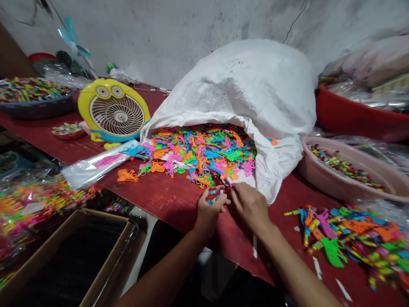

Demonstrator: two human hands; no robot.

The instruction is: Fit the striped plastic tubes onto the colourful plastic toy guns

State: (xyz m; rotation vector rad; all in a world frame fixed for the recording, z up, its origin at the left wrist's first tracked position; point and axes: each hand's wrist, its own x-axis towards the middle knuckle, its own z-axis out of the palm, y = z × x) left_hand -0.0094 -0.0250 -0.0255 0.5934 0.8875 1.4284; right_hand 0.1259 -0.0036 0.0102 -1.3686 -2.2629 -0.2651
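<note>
My left hand (209, 209) is closed around several small red-and-blue striped tubes (214, 195), just in front of the sack's mouth. Close beside it, my right hand (251, 207) pinches a small purplish piece (227, 182), mostly hidden by the fingers. Flat plastic toy pieces (204, 147) in orange, green, pink and blue spill from a big white sack (249, 85) onto the red table (134, 189). At the right lies a pile of similar pieces with striped tubes (358, 234), which seem joined together.
A yellow fan (119, 113) and a clear plastic bag (92, 168) stand left of the sack. At right are a pink basin (361, 164) of tubes and a red tub (361, 113). Below left, an open cardboard box (35, 260) holds dark contents; another basin (38, 104) is behind.
</note>
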